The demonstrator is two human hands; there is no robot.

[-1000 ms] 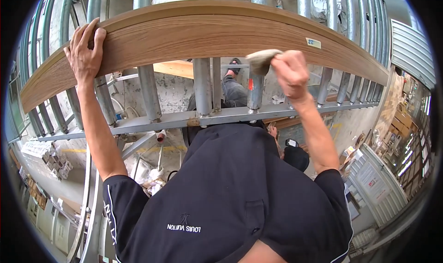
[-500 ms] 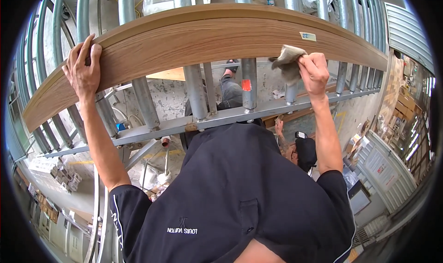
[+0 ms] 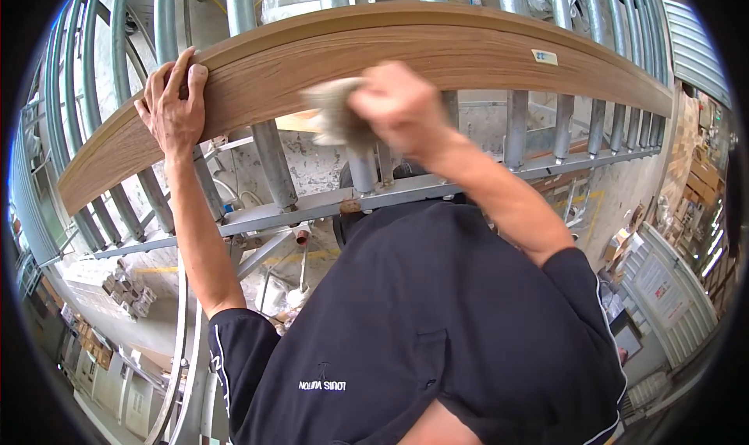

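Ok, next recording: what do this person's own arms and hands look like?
Both forearms are bare below short black sleeves. The left sleeve has a thin white line and white lettering near its outer edge; the right sleeve has a similar white line. The left hand wears no glove; the right hand, blurred, looks gloveless too.

Bright light, motion blur on right grip (image 3: 399,108)

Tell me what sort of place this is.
Most likely a workshop or factory floor: a long wooden board lies across a row of metal rollers, and cardboard boxes are piled off to the right.
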